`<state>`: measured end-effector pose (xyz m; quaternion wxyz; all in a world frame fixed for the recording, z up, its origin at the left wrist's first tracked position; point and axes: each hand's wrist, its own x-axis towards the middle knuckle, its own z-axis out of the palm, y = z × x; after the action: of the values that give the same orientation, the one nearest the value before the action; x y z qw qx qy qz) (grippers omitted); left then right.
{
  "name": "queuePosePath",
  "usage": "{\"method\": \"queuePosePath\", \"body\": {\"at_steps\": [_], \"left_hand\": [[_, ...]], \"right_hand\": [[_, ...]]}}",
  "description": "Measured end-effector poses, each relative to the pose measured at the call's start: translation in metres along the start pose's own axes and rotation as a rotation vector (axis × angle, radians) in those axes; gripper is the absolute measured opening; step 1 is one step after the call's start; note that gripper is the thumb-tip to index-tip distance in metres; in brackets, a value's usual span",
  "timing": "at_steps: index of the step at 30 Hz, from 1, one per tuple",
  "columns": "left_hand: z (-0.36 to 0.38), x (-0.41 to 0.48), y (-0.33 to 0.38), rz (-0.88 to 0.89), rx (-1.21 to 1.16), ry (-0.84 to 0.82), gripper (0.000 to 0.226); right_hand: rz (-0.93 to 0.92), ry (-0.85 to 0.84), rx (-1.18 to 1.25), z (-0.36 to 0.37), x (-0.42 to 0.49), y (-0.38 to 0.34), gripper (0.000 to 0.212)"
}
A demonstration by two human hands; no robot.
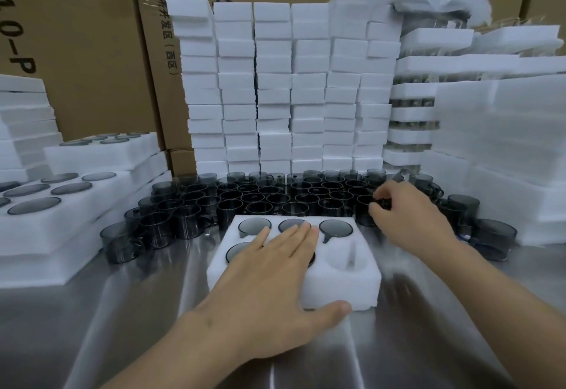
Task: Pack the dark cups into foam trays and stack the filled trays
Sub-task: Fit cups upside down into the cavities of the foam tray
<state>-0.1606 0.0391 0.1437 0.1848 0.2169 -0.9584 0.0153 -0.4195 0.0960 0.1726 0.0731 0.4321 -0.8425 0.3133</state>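
A white foam tray (343,290) lies on the steel table in front of me. Dark cups fill its back row and front left pockets; the front right pocket (346,258) is empty. My left hand (269,278) rests flat on the tray, fingers spread over the middle cups, thumb at the tray's front edge. My right hand (404,217) reaches past the tray's back right corner, fingers closed on a dark cup (367,211) in the crowd of loose dark cups (260,198) behind the tray.
Filled foam trays (70,205) are stacked at the left. A wall of white foam blocks (275,82) rises behind the cups, more foam and filled trays (505,131) at the right. Cardboard boxes (92,36) stand at the back.
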Motion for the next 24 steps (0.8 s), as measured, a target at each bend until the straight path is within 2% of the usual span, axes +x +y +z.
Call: {"method": "queuePosePath", "body": {"at_steps": [3,7,9,13,15,20,21,24], "left_hand": [[-0.008,0.001,-0.004,-0.016,-0.048,0.232,0.086],[-0.015,0.009,-0.017,-0.089,-0.194,0.526,0.027],[-0.014,0.011,-0.024,-0.152,-0.268,0.576,0.016],[-0.010,0.012,-0.037,-0.228,-0.253,0.558,0.017],[-0.009,0.013,-0.041,-0.244,-0.246,0.560,0.017],[-0.014,0.014,-0.042,-0.212,-0.270,0.618,0.008],[-0.014,0.014,-0.042,-0.202,-0.278,0.627,0.012],[-0.015,0.014,-0.042,-0.176,-0.260,0.625,0.054]], "right_hand": [[0.048,-0.049,-0.132,0.007,0.004,0.015,0.043],[0.033,-0.049,-0.225,0.016,0.006,0.025,0.040],[0.046,-0.015,-0.213,0.020,0.008,0.030,0.041],[0.087,0.005,-0.102,0.026,0.011,0.040,0.038],[0.090,0.075,-0.033,0.023,0.012,0.040,0.036],[-0.075,0.298,0.162,0.003,0.005,0.004,0.030],[-0.132,0.306,0.203,-0.001,0.000,-0.008,0.030],[-0.410,0.298,0.302,-0.005,-0.027,-0.049,0.035]]}}
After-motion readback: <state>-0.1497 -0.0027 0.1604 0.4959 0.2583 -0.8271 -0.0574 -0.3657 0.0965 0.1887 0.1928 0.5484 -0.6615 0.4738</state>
